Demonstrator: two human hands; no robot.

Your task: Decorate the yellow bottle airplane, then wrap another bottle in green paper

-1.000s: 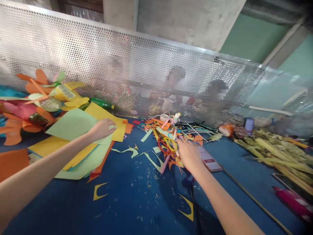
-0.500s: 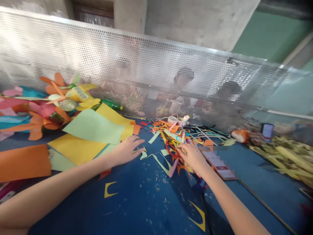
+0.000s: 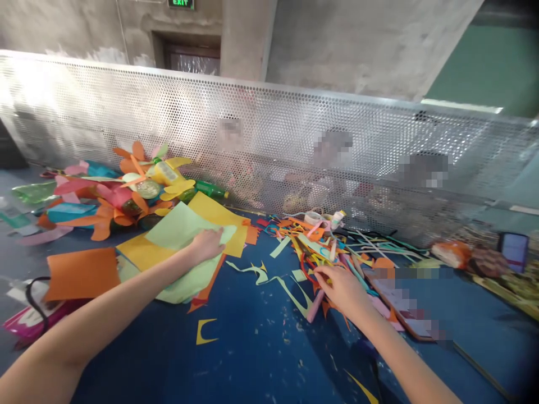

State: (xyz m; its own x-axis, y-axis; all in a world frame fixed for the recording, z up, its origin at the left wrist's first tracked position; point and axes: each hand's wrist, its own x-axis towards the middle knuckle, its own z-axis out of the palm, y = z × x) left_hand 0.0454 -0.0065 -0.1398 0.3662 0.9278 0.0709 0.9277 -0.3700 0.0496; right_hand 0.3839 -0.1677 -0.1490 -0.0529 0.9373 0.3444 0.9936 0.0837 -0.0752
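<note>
Resting flat with fingers spread, the left hand (image 3: 207, 244) presses on a light green paper sheet (image 3: 181, 227) that tops a stack of yellow and green sheets (image 3: 138, 252) on the blue tabletop (image 3: 252, 348). The right hand (image 3: 343, 286), fingers curled together, reaches into a heap of coloured paper scraps (image 3: 320, 247) just beside a phone (image 3: 404, 306), though what it grips cannot be told. Behind the stack lie paper flowers (image 3: 126, 191) and a green bottle (image 3: 210, 189), whose contents are not visible, against a perforated metal screen (image 3: 269, 129).
</note>
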